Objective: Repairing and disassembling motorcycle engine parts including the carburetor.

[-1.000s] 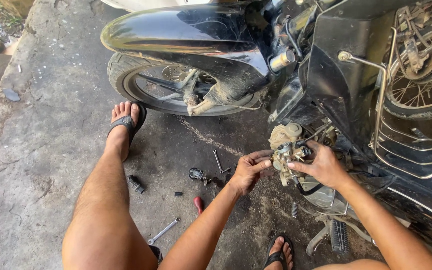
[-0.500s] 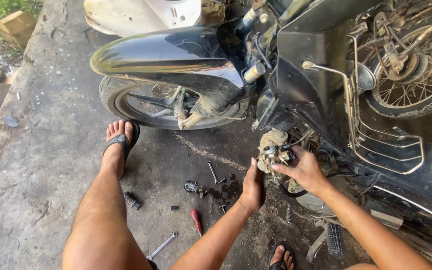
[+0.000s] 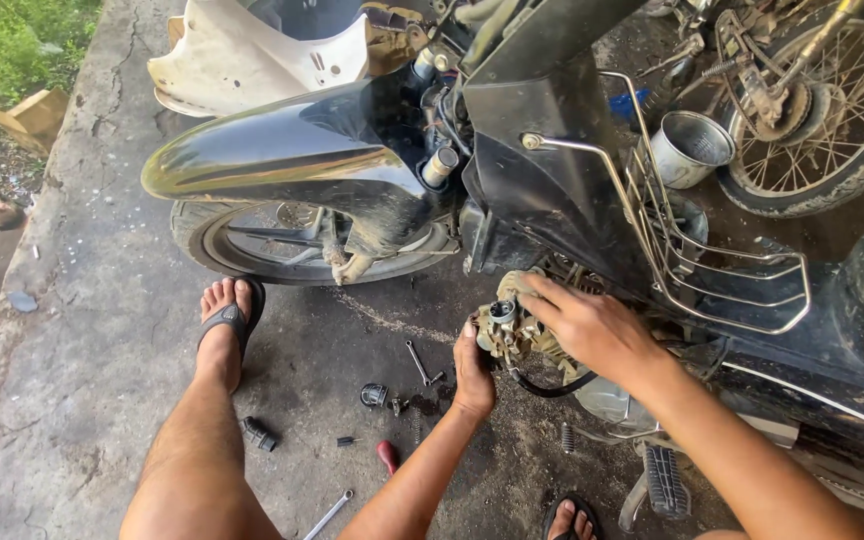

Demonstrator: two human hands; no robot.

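You've got both hands on the carburetor (image 3: pixel 508 330) mid-frame; left hand (image 3: pixel 473 375) cups underneath, right hand (image 3: pixel 592 325) grips its top; steady wiggling seems next.

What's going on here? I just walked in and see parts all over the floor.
A person sits on the concrete beside a black motorcycle, both hands on a dirty carburettor low on its engine. The left hand cups it from below; the right hand lies over its top. A small wrench, a red-handled tool and loose small parts lie on the floor by the left leg. The front wheel is just ahead.
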